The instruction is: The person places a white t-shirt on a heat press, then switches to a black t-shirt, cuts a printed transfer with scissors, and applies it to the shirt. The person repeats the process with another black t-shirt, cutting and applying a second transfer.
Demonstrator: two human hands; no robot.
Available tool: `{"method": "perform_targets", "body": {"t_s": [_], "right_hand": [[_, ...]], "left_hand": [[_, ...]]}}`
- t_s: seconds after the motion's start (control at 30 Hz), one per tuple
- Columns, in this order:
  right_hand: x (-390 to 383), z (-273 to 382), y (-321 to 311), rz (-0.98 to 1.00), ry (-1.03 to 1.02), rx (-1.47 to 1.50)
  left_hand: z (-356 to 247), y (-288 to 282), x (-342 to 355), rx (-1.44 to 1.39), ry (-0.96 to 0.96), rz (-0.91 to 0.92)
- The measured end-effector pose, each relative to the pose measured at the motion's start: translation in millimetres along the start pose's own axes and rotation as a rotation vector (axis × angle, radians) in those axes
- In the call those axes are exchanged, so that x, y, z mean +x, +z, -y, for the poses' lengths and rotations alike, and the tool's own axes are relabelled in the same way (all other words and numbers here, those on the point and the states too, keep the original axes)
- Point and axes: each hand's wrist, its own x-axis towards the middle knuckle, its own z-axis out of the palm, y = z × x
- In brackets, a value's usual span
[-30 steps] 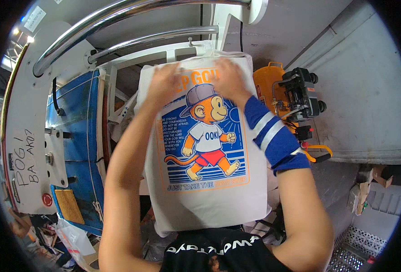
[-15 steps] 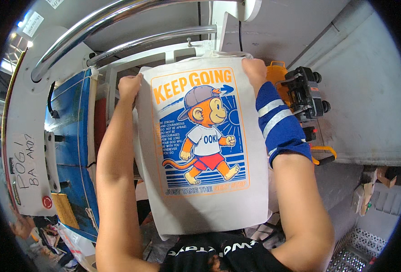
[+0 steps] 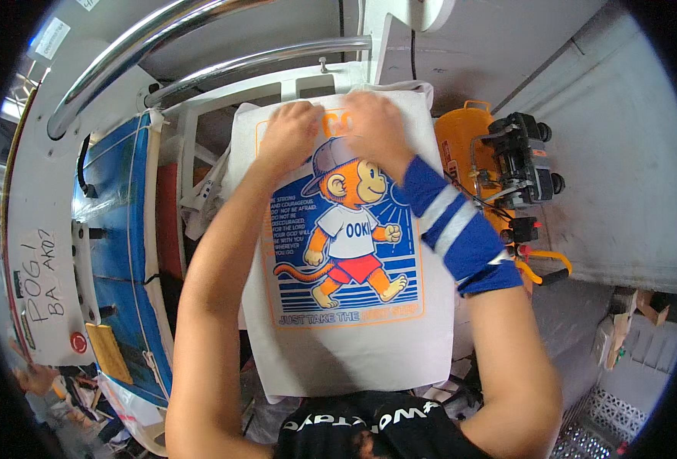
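A pale grey shirt [image 3: 353, 352] lies spread flat before me, probably over a board beneath it. Its front carries a blue, orange and red print [image 3: 350, 237] of a walking monkey in a cap. My left hand [image 3: 294, 131] rests near the print's upper left, its fingers curled together against the cloth and their tips hidden. Beside it, over the top of the print, my right hand [image 3: 375, 128] is smeared by motion, and its grip does not show. Both hands cover much of the orange lettering. A blue sleeve [image 3: 461, 226] with white stripes covers my right forearm.
Chrome bars [image 3: 254, 65] curve above a white frame at the far left. A blue panel tied with string [image 3: 120, 229] stands at left, near a red button [image 3: 79, 341]. To the right are an orange tank [image 3: 453, 141] and black machine [image 3: 522, 157]. Cardboard [image 3: 652, 306] lies farther right.
Both hands have moved inward from the shirt's upper side edges to the top of the print. The cloth's upper corners are no longer held, and bunched fabric shows at the left side.
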Motion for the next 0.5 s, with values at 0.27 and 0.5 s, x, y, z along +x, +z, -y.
{"method": "perform_targets", "body": {"t_s": [0.27, 0.5], "right_hand": [[-17.6, 10.5, -8.8, 0.186, 0.201, -0.113], [-178.3, 4.6, -113.2, 0.315, 0.522, -0.121]], "left_hand": [[-1.0, -14.3, -27.6, 0.201, -0.296, 0.101], [-85.9, -54.2, -231.5, 0.168, -0.457, 0.030]]}}
